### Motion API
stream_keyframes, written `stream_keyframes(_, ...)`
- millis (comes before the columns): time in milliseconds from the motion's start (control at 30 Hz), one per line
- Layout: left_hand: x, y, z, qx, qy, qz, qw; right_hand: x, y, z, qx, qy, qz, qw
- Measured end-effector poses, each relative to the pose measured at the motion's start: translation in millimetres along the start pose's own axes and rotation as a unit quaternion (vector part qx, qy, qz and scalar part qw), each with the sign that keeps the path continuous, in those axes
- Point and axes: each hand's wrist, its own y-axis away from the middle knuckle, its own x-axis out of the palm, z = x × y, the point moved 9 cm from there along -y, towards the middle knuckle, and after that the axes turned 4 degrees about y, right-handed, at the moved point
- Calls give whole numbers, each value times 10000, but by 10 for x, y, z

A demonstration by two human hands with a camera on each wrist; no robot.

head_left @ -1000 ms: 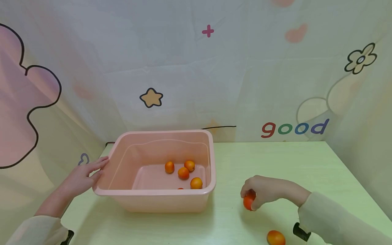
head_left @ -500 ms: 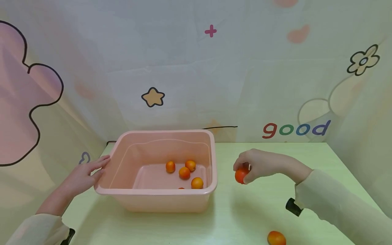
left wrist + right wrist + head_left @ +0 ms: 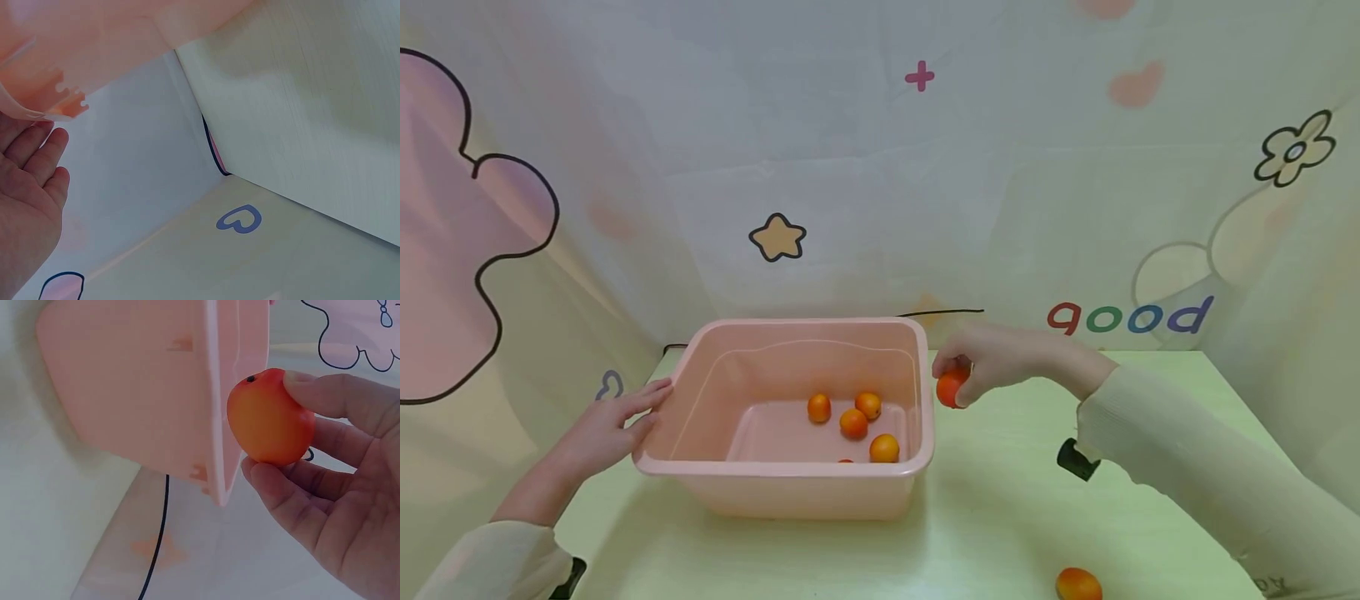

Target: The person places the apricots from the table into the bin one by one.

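Note:
My right hand (image 3: pixel 992 358) pinches an orange-red, egg-shaped fruit (image 3: pixel 952 387) between thumb and fingertips, just outside the right rim of a pink plastic basin (image 3: pixel 797 471). In the right wrist view the fruit (image 3: pixel 269 419) has a smooth skin with a small dark spot at one end, and it overlaps the basin's rim. My left hand (image 3: pixel 602 433) rests with extended fingers against the basin's left rim. From the left wrist view, its fingers (image 3: pixel 47 156) lie right at the underside of that rim. Several similar fruits (image 3: pixel 853 423) lie inside the basin, one mostly hidden by the front wall.
Another orange fruit (image 3: pixel 1078 583) lies at the table's front edge, right of the middle. The pale green table (image 3: pixel 1000 517) is backed by a printed cloth (image 3: pixel 850 167) that also hangs at both sides. Dark bands (image 3: pixel 1078 459) show at the cuffs.
My right hand has lifted the fruit from the table's right side and carried it up and left to the basin's right rim. The left hand stays on the basin.

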Motion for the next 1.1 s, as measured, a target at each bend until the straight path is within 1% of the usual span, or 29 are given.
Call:
stream_keyframes(33, 1, -1, 1, 4, 5, 1, 10000, -11, -35, 38, -71, 30, 11, 10000)
stream_keyframes(100, 1, 0, 1, 20, 19, -7, 10000, -19, -103, 85, -66, 99, 63, 9999)
stream_keyframes(300, 13, 5, 7, -16, 83, 19, 10000, -16, -295, 162, 253, 222, 250, 9991)
stream_keyframes(533, 25, 7, 30, -103, 113, 106, 9998, -50, -562, 326, 196, 152, 352, 9991)
stream_keyframes(600, 26, 4, 34, -107, 115, 127, 9998, -57, -638, 345, 264, 147, 330, 9990)
stream_keyframes(833, 34, -1, 50, -142, 95, 155, 9997, -36, -862, 328, 750, 157, 325, 9965)
stream_keyframes(967, 34, 4, 51, -133, 115, 121, 9998, -16, -968, 349, 836, 238, 345, 9956)
stream_keyframes(1100, 34, 8, 55, -147, 192, 103, 9997, 14, -1075, 343, 924, 237, 263, 9951)
